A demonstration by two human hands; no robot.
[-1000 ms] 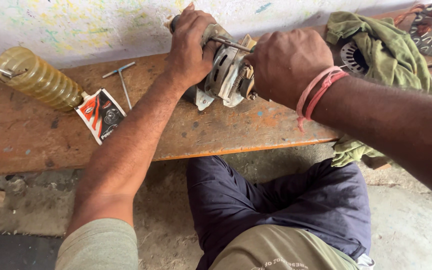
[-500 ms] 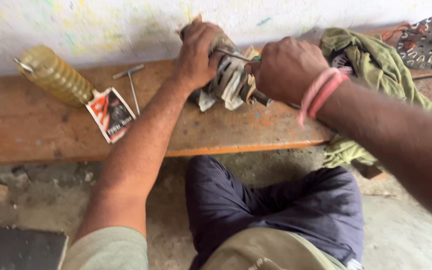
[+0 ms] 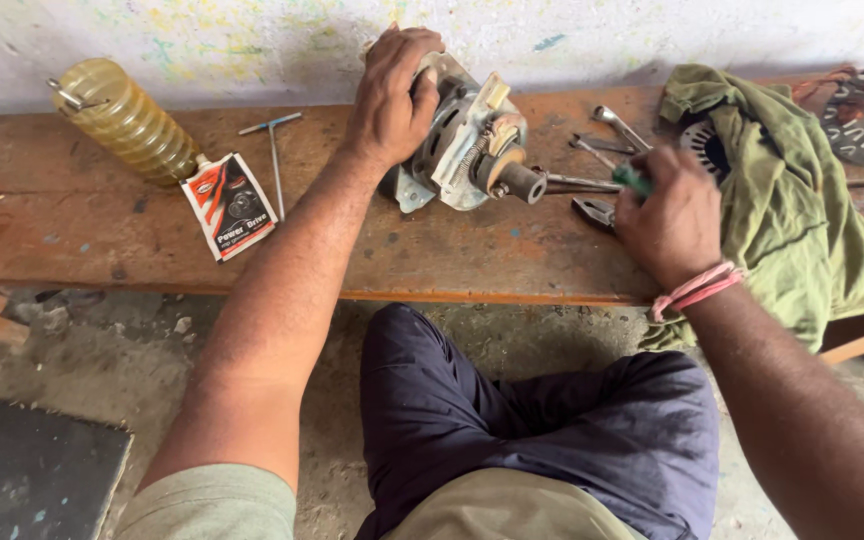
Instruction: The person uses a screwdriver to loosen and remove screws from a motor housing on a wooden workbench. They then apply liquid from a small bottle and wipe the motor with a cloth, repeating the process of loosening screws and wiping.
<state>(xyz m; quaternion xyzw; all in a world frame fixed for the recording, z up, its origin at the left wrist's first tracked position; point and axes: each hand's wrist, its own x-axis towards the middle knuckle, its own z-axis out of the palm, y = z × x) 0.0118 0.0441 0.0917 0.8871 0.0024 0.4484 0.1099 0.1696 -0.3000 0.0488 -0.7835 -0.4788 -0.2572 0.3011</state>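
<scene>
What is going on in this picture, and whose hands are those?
The camera sits on a person's head and looks down, so you see that person's own two arms and their lap. They sit at a long wooden bench. The left hand rests on top of a small electric motor, a metal machine with a short shaft sticking out. The right hand holds a tool with a green handle, probably a screwdriver; its tip is hard to make out. Pliers and some spanners lie close to that hand. Further left lie a T-shaped key, a small red and black packet and a ribbed bottle of yellowish liquid. On the right lies a green cloth.
</scene>
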